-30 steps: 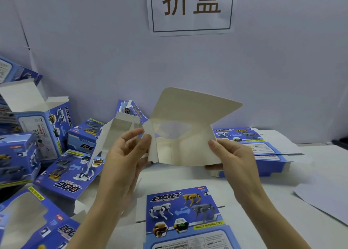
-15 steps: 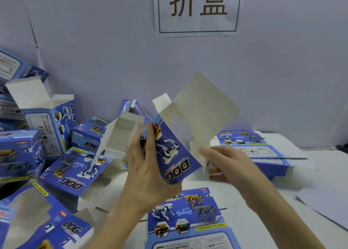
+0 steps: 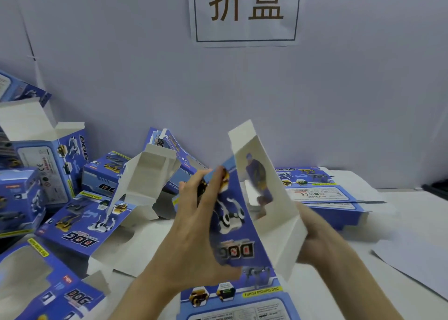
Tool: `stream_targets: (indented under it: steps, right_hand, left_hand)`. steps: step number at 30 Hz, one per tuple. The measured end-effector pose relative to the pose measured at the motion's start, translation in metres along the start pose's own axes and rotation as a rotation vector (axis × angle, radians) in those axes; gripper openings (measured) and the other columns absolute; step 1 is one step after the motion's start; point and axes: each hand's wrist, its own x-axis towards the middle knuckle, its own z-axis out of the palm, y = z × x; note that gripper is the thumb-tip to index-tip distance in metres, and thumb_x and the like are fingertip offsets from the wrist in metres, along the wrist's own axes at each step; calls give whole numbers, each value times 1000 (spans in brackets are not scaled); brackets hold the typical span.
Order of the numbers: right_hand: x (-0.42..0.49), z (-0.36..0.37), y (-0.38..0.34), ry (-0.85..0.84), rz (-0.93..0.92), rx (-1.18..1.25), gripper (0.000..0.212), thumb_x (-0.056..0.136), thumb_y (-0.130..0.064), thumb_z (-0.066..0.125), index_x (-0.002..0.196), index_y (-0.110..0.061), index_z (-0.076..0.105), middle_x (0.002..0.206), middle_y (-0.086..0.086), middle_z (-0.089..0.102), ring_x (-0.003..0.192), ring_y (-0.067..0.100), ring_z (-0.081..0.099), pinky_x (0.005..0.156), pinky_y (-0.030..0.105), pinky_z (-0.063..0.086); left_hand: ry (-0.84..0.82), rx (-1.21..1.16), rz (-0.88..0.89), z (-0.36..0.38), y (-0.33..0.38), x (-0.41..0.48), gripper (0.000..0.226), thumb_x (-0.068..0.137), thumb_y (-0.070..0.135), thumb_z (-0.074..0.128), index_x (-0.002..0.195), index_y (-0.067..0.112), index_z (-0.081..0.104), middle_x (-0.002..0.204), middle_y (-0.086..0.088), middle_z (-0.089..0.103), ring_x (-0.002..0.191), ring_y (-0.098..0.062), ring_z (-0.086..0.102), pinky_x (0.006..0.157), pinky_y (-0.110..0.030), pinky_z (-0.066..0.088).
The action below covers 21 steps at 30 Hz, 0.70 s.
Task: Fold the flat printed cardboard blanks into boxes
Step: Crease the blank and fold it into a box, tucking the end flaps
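I hold a half-folded blue "DOG" cardboard blank [image 3: 236, 225] upright above the table, printed side toward me, white inner panel with a clear window to its right. My left hand [image 3: 196, 227] lies against the blue printed panel, fingers straight and pointing up, thumb under the lower edge. My right hand [image 3: 312, 237] is mostly hidden behind the white panel and supports it from the back right; I cannot see how its fingers lie. A flat blank [image 3: 232, 295] lies on the table just under my hands.
Folded and half-open blue boxes [image 3: 48, 164] are piled at the left. An open white-sided box [image 3: 145, 174] leans behind my left hand. A stack of flat blanks [image 3: 322, 191] lies at the right. A paper sign [image 3: 244, 12] hangs on the wall. White paper [image 3: 412, 259] lies at the right edge.
The blank turned from showing its white inside to showing its blue printed face and folded narrower. My left hand moved onto the printed panel; my right hand slid behind the white panel.
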Motion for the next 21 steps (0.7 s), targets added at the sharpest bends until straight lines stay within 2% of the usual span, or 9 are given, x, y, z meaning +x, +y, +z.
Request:
stream_targets:
  steps: [2,4,6,8,12,14,17,19,21]
  right_hand:
    - [6,0,7,-48,5,-32,12,56,-10,76,64,-6,70,62,9,63,52,22,62,54,31,56]
    - [8,0,8,-52,-117,-67,16,72,-20,72,79,-6,75,73,9,68,59,21,65,62,33,56]
    - [10,-5,4,27,-353,-109,30,78,-26,67,100,-5,72,79,9,71,63,18,67,60,31,56]
    - [7,-10,-2,197,-657,-206,27,84,-20,66,108,-10,69,85,6,73,67,13,67,54,25,54]
    - [1,-19,-9,433,-1147,-393,29,89,-13,65,106,-38,68,90,-15,73,71,0,65,57,13,50]
    - [2,-18,-6,490,-1330,-556,30,92,-10,61,106,-37,66,83,-19,72,70,0,60,60,8,47]
    - [4,-18,-2,510,-1356,-647,27,94,-13,58,106,-35,67,75,-16,70,67,5,54,60,12,45]
    - [1,-16,-5,392,-1206,-485,18,90,-30,59,92,-42,72,82,-20,70,78,4,61,64,21,51]
    - [-2,-14,-10,280,-1000,-295,20,86,-45,55,83,-37,74,82,-14,71,74,6,63,56,26,52]
  left_hand:
    - [5,9,-1,-4,-1,2,119,51,70,76,149,30,22,143,-3,33,138,-17,34,109,-19,34]
    - [-30,48,61,-14,-11,-1,130,51,53,83,153,34,5,150,-1,24,141,-15,30,105,-14,35]
    - [-43,51,44,-23,-15,-4,133,49,43,86,152,36,2,151,2,21,140,-17,31,104,-28,43]
    - [-61,76,25,-25,-13,-3,132,50,42,87,152,40,3,150,8,20,139,-14,32,99,-39,49]
    - [-188,62,-88,-22,-8,-5,128,52,52,83,149,49,-1,145,23,20,136,-9,34,96,-40,51]
    - [-213,57,-98,-19,-8,-5,126,54,54,82,146,53,-4,144,25,20,136,-7,32,97,-34,51]
    - [-218,158,-91,-16,-7,-6,125,54,59,78,140,61,-12,146,21,17,137,-6,25,103,-32,47]
    - [-233,265,-95,-13,-8,-7,126,53,62,73,141,57,-16,147,15,13,138,-8,20,106,-39,43]
    - [-261,328,-82,-8,-10,-7,126,54,62,69,142,54,-20,147,14,8,140,-12,14,113,-46,34]
